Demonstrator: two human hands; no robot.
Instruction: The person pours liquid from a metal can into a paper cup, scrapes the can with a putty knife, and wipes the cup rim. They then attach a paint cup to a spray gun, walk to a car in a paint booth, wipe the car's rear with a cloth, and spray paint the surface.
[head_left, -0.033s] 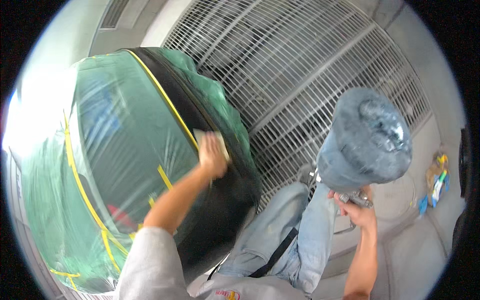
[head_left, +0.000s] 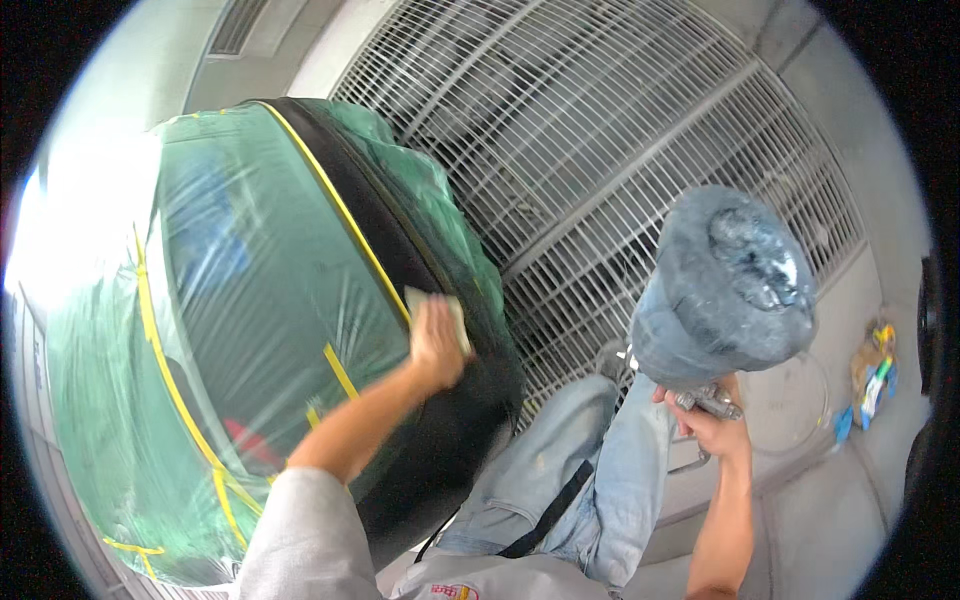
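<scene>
My left hand [head_left: 437,343] lies on a pale yellowish cloth [head_left: 456,318], its fingers over it, against the black body panel [head_left: 440,440] of a vehicle. Yellow masking tape [head_left: 340,200] edges that panel, and green plastic film [head_left: 270,260] covers the windows and surfaces beside it. My right hand [head_left: 715,420] is wrapped round the handle of a metal spray gun [head_left: 712,400], held out over my right leg. A large, paint-smeared blue-grey cup [head_left: 690,300] sits on top of the gun and hides part of it.
A metal floor grating [head_left: 600,150] stretches beyond the vehicle and the gun. At the right, a crumpled bundle with a bottle [head_left: 873,385] lies on the floor near a thin looped hose [head_left: 825,400]. Bright light glares at the far left.
My left hand and the cloth have slid a little nearer along the black panel. My right hand keeps its grip on the spray gun, and the whole view has shifted slightly.
</scene>
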